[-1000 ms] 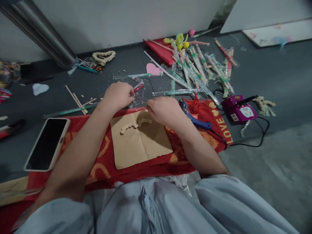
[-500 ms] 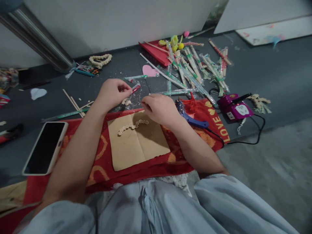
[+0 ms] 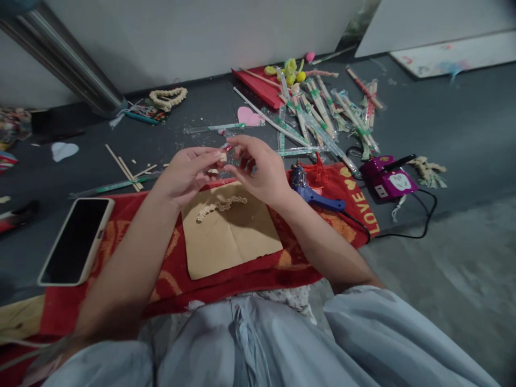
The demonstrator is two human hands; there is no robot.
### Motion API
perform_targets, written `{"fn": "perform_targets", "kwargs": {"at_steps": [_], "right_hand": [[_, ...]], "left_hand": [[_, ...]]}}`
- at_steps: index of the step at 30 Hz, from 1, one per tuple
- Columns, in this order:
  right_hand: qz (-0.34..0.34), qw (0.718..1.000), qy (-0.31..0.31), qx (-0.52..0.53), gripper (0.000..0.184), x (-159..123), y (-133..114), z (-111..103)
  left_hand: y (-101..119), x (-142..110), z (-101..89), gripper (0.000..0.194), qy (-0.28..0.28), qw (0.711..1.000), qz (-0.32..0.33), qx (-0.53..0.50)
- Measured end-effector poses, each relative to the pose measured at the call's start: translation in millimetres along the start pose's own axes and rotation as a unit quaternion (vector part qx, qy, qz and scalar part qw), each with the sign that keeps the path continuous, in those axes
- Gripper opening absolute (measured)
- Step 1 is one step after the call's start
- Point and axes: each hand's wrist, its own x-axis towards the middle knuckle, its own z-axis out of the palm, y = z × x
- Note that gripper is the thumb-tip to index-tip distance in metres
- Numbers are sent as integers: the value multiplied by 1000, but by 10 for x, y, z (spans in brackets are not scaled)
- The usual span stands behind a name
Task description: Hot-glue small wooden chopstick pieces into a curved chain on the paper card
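Over the far edge of the folded brown paper [image 3: 237, 236], my left hand [image 3: 183, 171] pinches a small pale piece [image 3: 223, 157] between thumb and fingers. My right hand [image 3: 262, 166] is close beside it, thumb and fingers curved and apart, with nothing I can make out between them. A bit of red [image 3: 227, 147] shows by the right fingertips; whether they touch it I cannot tell. A wavy strip of small pale pieces [image 3: 221, 205] lies on the paper, which rests on a red towel [image 3: 242, 277].
A blue glue gun [image 3: 314, 196] lies right of my right hand, its cord running to the right near a purple power strip [image 3: 389, 177]. Wrapped stick bundles [image 3: 318, 107] pile up behind. A phone [image 3: 76, 242] lies at left, thin sticks [image 3: 124, 169] beyond it.
My left hand has turned and now shows a pale piece at its fingertips. My right hand has risen slightly and its fingers have opened toward the left hand.
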Motion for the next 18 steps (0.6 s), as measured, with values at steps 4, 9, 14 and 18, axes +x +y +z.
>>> {"fn": "perform_targets", "kwargs": {"at_steps": [4, 9, 14, 18], "right_hand": [[-29, 999, -19, -10, 29, 6, 3, -4], [-36, 999, -14, -36, 23, 21, 89, 41], [-54, 998, -17, -40, 24, 30, 104, 39], [-34, 998, -39, -37, 23, 42, 122, 14]], "left_hand": [[-15, -33, 24, 9, -2, 999, -16, 27], [-20, -19, 42, 18, -28, 999, -27, 38], [8, -6, 0, 32, -88, 992, -16, 88], [26, 53, -56, 42, -64, 979, 63, 183]]}}
